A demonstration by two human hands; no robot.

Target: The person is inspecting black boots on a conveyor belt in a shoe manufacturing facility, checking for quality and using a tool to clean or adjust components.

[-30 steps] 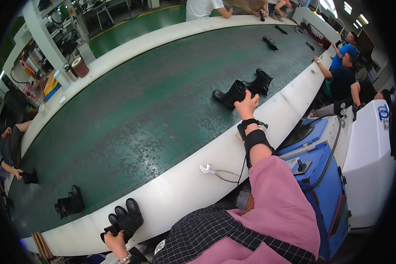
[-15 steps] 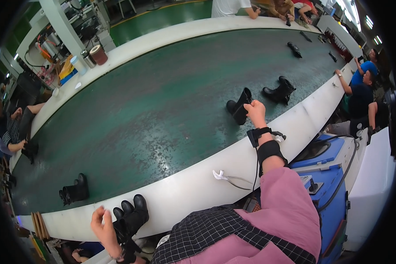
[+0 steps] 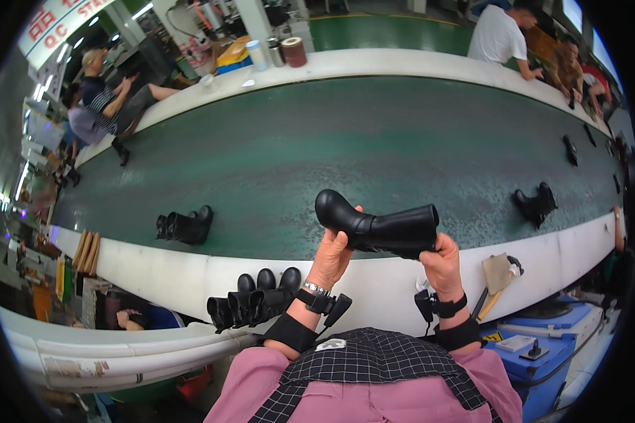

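1. Green work surface [image 3: 331, 134]: the largest thing, with curved-looking edges; a broad stretch runs from the held boot to the far white border [image 3: 388, 62].
2. Near white ledge [image 3: 374, 278]: borders the surface on the person's side; the seam between the two passes beneath the held boot.
3. Blue machine [image 3: 557, 377]: stands against the ledge's outer edge at right, limiting room beside the right elbow.
4. Hanging sign [image 3: 63, 29]: upper left, white, with large red characters and blue lines.
5. Black ankle-strap boot [image 3: 395, 227]: held in the air, lying sideways, toe left and shaft opening right.
6. Three black boots [image 3: 275, 299]: in a row on the ledge, near its outer edge, just left of the left forearm.
7. Left hand [image 3: 331, 257]: partly curled, gripping the foot from below, thumb on the near side.
8. Right hand [image 3: 442, 264]: closed, pinching the shaft's top rim.
9. White label [image 3: 330, 345]: on the checked apron [image 3: 374, 359]; its marks are too small to read.
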